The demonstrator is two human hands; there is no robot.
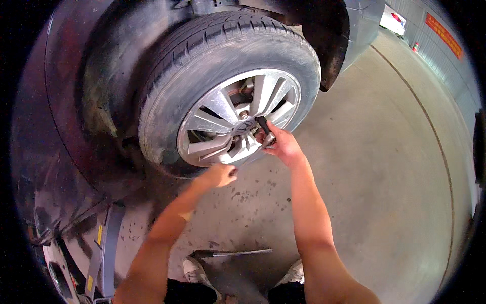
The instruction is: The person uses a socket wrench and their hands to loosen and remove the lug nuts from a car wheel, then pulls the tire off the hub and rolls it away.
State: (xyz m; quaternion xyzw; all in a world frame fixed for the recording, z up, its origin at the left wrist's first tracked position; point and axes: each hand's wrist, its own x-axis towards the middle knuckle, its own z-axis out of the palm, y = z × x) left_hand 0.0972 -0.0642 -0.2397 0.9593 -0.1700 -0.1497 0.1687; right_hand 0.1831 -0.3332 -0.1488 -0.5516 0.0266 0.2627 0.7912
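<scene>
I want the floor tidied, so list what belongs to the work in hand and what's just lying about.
In hand:
- wheel, the left hand near its lower edge
- black-and-silver tool, in the right hand

Lying about:
- metal bar with a black end, on the floor near the shoes; possibly for the wheel too

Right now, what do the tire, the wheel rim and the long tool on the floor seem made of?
Tire: apparently black rubber, dull and dusty, with molded tread grooves. Wheel rim: silvery metal, perhaps aluminum alloy, its thick spokes scuffed and softly shiny. Long tool: a smooth, bright shaft, likely steel; its dark end could be rubber or plastic, too small to tell.
</scene>
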